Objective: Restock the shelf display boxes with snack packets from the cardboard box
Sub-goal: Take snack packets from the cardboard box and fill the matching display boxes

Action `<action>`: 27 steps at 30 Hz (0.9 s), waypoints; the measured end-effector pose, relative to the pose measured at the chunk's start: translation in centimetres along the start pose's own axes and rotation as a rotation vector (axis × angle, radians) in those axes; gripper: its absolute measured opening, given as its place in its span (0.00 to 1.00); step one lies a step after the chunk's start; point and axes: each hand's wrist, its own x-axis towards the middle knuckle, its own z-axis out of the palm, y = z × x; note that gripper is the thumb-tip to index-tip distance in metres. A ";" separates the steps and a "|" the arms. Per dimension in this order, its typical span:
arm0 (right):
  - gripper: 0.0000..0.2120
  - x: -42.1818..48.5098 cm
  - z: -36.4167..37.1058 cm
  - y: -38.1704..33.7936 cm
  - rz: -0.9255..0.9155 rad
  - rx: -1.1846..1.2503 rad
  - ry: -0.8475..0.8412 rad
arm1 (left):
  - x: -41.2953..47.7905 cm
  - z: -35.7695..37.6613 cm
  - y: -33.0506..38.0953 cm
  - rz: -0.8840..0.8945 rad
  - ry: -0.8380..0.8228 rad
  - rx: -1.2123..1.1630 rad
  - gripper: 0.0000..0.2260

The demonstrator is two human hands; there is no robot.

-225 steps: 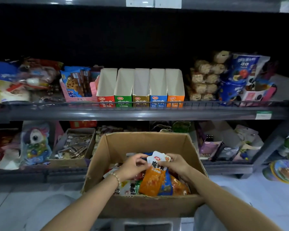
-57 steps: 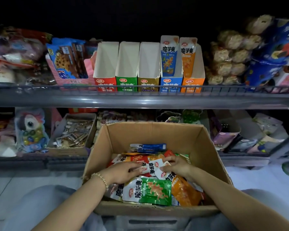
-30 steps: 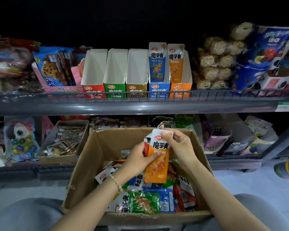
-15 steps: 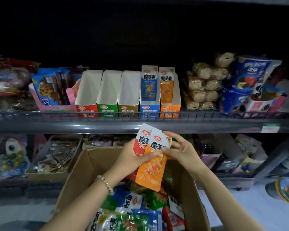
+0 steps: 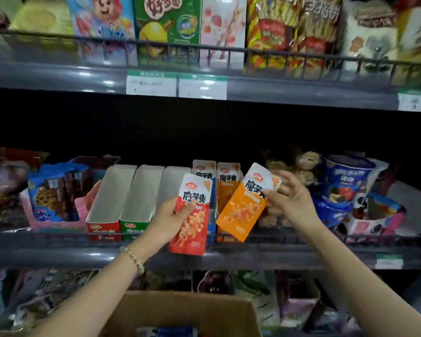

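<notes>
My left hand (image 5: 170,221) has fingers and thumb curled round the middle of a red snack packet (image 5: 195,229), held upright before the row of display boxes. The red-fronted display box (image 5: 103,231) it matches sits well to the left and looks empty. My right hand (image 5: 294,203) pinches an orange snack packet (image 5: 243,205) near its top, other fingers loose, tilting it toward the slot where a standing orange packet (image 5: 226,190) shows the colour. That box's front is mostly hidden, so I can't judge its room. The cardboard box (image 5: 180,310) sits below, between my arms.
</notes>
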 end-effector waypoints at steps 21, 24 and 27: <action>0.09 13.2 6.4 4.5 -0.116 -0.920 -0.101 | 8.1 -0.4 -2.3 -0.118 0.114 0.042 0.15; 0.09 13.5 6.4 4.9 -0.129 -0.957 -0.066 | 8.1 -0.4 -2.1 -0.128 0.121 0.026 0.16; 0.12 13.6 6.6 5.2 -0.150 -1.036 -0.042 | 7.9 -0.5 -2.1 -0.135 0.116 0.021 0.16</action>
